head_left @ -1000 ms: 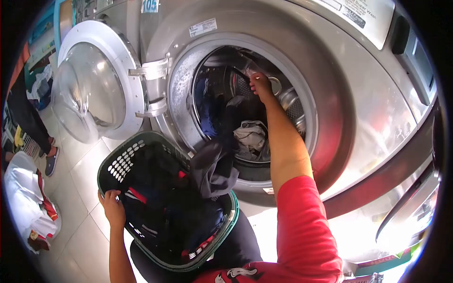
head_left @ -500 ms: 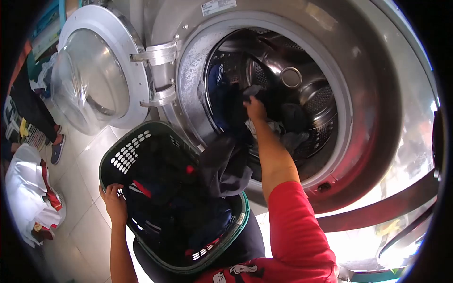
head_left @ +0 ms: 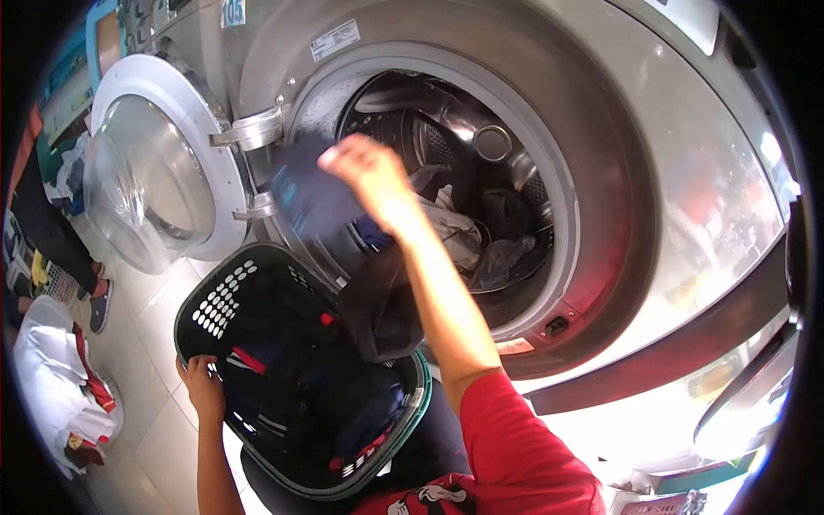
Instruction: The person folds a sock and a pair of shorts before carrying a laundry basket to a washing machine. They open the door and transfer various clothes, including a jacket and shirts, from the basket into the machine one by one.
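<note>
My right hand [head_left: 369, 176], blurred by motion, grips a dark blue garment [head_left: 313, 193] in front of the left part of the drum opening. My left hand [head_left: 204, 386] holds the left rim of the green laundry basket [head_left: 412, 421], which is filled with dark clothes [head_left: 292, 378]. A dark grey garment [head_left: 382, 309] hangs from the washer's opening over the basket's edge. Inside the metal drum [head_left: 446, 112] lie more dark and grey clothes [head_left: 502, 257].
The round washer door [head_left: 159, 172] stands open at the left. Beyond it, a person's legs [head_left: 51, 206] are seen near a heap of white clothes [head_left: 56, 369] on the tiled floor [head_left: 142, 378]. Another basket [head_left: 665, 502] is at the bottom right.
My right hand has come out of the drum toward the left, bringing the dark blue garment with it. My left hand stays on the basket. The view has shifted a little.
</note>
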### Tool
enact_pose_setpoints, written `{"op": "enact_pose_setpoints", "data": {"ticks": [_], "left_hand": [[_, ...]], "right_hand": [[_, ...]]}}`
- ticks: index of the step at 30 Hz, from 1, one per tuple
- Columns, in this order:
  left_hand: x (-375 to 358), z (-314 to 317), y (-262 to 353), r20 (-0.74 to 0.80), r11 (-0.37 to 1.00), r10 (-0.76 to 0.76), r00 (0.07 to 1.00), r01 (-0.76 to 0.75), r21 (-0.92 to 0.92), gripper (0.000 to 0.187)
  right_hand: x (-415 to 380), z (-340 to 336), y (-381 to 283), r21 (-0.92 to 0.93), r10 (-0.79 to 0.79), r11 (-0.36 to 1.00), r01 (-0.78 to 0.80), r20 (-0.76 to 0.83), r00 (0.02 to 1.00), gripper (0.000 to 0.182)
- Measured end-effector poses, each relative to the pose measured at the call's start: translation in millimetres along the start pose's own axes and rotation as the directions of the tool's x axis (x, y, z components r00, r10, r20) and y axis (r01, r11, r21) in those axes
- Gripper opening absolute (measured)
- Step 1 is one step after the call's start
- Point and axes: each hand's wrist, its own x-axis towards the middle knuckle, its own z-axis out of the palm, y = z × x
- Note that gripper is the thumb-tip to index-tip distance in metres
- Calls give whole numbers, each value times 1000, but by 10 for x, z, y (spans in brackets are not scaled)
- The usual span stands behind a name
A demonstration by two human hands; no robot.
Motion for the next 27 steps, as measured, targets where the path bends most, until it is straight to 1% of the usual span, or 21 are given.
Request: {"op": "enact_pose_setpoints", "data": {"ticks": [1,3,4,5,6,7,8,9,10,11,12,13,15,16,18,20,22,23,24,25,27], "left_hand": [[-3,-26,31,9,1000,-18,1000,18,-9,27],[-9,-46,79,28,998,-57,998,58,-33,27],[9,60,-86,27,998,-56,998,57,-34,27],[49,251,-395,65,999,30,997,-29,-17,26],[90,354,-564,102,993,115,988,-115,-2,26],[86,257,-393,97,994,113,989,-114,-1,26],[42,74,-83,50,1000,25,998,-24,-11,26],[9,-31,74,5,997,-69,998,69,-24,25],[1,48,-17,-38,1000,-28,999,28,-3,26],[9,17,-8,-36,999,-32,999,32,3,26],[25,-19,40,-22,999,-44,999,44,12,25],[13,-25,79,-2,998,-53,999,53,19,25],[17,35,17,11,1000,-26,1000,26,13,25],[18,26,-18,10,1000,-6,1000,6,9,25],[5,11,18,-19,1000,-19,1000,20,7,26],[-7,6,40,-38,1000,-23,999,23,-5,27],[7,11,-12,0,1000,-18,1000,18,9,27],[11,15,-31,33,1000,-6,999,6,17,26],[7,11,-27,27,1000,-6,1000,6,30,24],[1,19,-34,28,1000,-11,1000,10,29,24],[4,26,-12,6,998,-52,999,52,46,28]], "right_hand": [[-91,120,-43,106,22,993,-46,215,976,34],[-134,142,-98,75,269,934,-348,493,828,43],[-71,120,99,-36,218,974,-225,429,876,49],[90,51,589,-233,214,961,-147,294,932,52],[176,-81,869,-457,292,863,-217,100,951,54],[193,-187,1117,-709,272,646,-285,-135,953,57],[116,-292,1286,-784,328,449,-429,-303,895,63],[91,-464,1582,-807,425,325,-494,-342,838,75],[-29,-677,2057,-739,422,444,-507,-327,846,82],[-181,-694,1847,-787,616,199,-584,-362,699,83],[-347,-781,2261,-756,687,305,-579,-247,684,72],[-483,-734,2260,-756,694,297,-584,-250,676,72],[-629,-553,2216,-750,649,232,-619,-355,673,53],[-628,-499,2246,-748,653,240,-618,-347,673,53],[-558,-433,2280,-911,437,67,-407,-340,833,39],[-395,-561,2075,-925,271,128,-357,-314,910,34],[-29,-801,1776,-734,342,393,-554,-442,829,36],[91,-855,1416,-613,273,540,-577,-521,809,40],[217,-921,1261,-561,109,672,-483,-571,814,42],[304,-958,1120,-513,-52,779,-360,-625,779,45],[368,-797,593,-419,-235,896,-147,-729,643,46]]}}
